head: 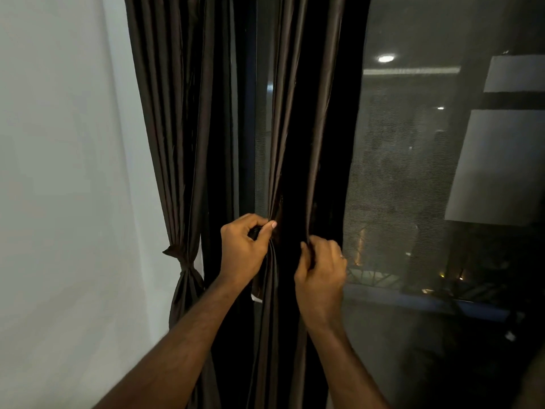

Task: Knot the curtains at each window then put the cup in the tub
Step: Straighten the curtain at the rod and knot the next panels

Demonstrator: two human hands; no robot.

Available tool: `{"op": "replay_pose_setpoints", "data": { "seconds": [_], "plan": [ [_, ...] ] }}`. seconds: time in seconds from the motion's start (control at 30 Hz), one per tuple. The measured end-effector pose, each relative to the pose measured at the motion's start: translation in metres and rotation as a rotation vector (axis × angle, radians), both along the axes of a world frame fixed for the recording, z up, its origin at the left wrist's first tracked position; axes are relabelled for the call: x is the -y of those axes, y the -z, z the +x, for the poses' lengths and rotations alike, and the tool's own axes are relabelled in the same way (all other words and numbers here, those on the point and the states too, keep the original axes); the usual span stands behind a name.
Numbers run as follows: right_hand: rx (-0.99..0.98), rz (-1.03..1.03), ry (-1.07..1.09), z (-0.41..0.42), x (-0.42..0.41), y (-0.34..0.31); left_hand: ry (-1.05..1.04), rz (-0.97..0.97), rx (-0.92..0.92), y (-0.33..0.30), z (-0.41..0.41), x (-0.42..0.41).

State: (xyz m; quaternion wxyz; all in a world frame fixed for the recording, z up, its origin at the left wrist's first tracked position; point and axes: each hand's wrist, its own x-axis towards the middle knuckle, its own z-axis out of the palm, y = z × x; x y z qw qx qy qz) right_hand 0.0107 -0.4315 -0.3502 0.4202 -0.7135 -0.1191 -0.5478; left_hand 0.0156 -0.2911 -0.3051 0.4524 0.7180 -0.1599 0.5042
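Note:
A dark brown curtain panel [306, 113] hangs in front of the window, gathered into folds. My left hand [244, 249] pinches its left edge between thumb and fingers at about waist height. My right hand [323, 267] grips the panel's right folds just below and to the right. A second dark curtain [171, 128] hangs at the left, tied into a knot [178, 255] near the wall. No cup or tub is in view.
A white wall [65, 172] fills the left side. The window pane with a mesh screen [413, 172] is at the right, dark outside, with reflections of ceiling lights. The window sill [427, 302] runs along the lower right.

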Motion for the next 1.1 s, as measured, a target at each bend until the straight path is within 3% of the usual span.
{"op": "replay_pose_setpoints", "data": {
  "seconds": [0.07,0.2,0.6,0.83,0.93,1.1],
  "plan": [
    [0.004,0.013,-0.012,0.002,0.0,0.003,-0.01,0.016,0.02,0.0,0.002,0.001],
    [0.031,-0.2,0.018,0.006,-0.013,0.003,-0.003,0.033,0.033,0.0,0.005,0.003],
    [-0.001,-0.295,0.015,0.007,-0.031,0.001,0.152,-0.039,-0.059,0.0,0.002,0.007],
    [0.008,-0.332,-0.064,0.006,-0.03,0.003,0.082,-0.002,-0.037,-0.001,-0.001,0.008],
    [0.07,-0.22,-0.117,0.002,-0.015,0.006,0.037,0.005,-0.034,-0.002,0.001,0.004],
    [0.029,0.132,0.111,0.011,0.023,-0.002,-0.013,-0.032,-0.04,-0.001,0.005,-0.014]
  ]
}}
